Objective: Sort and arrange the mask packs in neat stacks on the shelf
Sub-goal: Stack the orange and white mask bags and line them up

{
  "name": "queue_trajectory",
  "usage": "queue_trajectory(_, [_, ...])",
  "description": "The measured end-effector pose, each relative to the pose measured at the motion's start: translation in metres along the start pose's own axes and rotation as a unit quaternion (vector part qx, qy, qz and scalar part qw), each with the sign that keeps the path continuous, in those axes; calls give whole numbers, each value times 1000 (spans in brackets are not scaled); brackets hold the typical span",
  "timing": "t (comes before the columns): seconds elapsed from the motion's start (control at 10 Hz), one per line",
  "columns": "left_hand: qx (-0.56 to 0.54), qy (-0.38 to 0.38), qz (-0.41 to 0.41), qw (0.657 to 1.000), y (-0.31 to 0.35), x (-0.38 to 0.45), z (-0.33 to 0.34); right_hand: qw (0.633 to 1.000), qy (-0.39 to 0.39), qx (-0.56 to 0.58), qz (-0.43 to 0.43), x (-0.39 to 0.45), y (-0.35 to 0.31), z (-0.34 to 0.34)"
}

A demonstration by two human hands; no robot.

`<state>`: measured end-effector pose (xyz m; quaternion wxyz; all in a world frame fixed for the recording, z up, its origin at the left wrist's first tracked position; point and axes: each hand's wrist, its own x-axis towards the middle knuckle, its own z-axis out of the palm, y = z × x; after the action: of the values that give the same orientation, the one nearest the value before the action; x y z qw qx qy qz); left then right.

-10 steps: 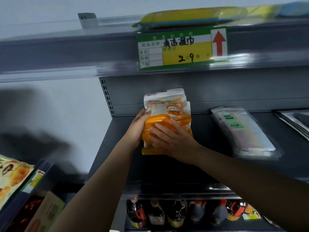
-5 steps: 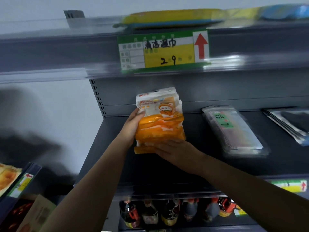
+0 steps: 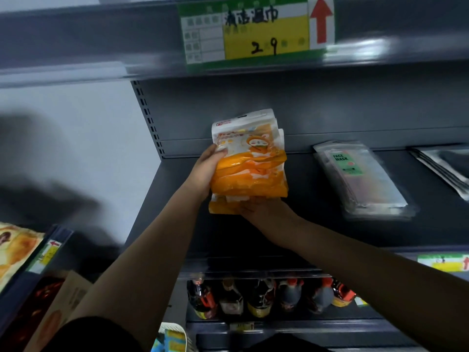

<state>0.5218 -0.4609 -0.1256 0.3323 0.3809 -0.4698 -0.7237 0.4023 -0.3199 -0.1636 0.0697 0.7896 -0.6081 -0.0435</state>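
Observation:
A stack of orange and white mask packs is tilted up at the left part of the dark grey shelf. My left hand grips the stack's left edge, thumb on the front. My right hand supports the stack from below, its fingers hidden under the packs. To the right, a stack of clear packs with a green "FACE MASK" label lies flat on the shelf. Silver and dark packs lie at the far right edge.
An upper shelf edge carries a green and yellow price tag with a red arrow. Below, bottles with red caps stand in a row. Snack bags and a cardboard box sit at lower left.
My right hand slid from the top of the orange stack down to beneath its lower edge. The stack now stands tilted higher, and the view has shifted slightly.

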Motion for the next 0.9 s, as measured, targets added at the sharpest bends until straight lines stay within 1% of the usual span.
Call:
queue_trajectory(0.1, [-19,0,-6,1000,-2,1,3,997,27,-69,19,0,2,12])
queue_trajectory(0.2, [-13,-10,2,1000,0,-1,6,994,74,-70,33,3,8,17])
queue_trajectory(0.3, [-10,-22,7,1000,3,-2,8,982,178,-62,-25,-9,10,6])
queue_trajectory(0.4, [-27,-20,5,999,1,0,7,941,334,44,37,-32,26,-8])
queue_trajectory(0.5, [-24,-13,5,1000,-6,0,2,831,421,279,231,-40,48,-13])
queue_trajectory(0.6, [-43,-26,-2,999,-10,1,-2,689,363,528,340,-26,66,-13])
queue_trajectory(0.7, [-66,-31,-16,997,-11,0,-5,551,168,735,357,-5,79,-5])
queue_trajectory(0.8, [-70,-31,-16,997,-7,-1,-12,534,99,774,326,8,76,-7])
queue_trajectory(0.9, [-46,-34,-8,998,-2,-1,-18,543,101,771,318,17,68,-18])
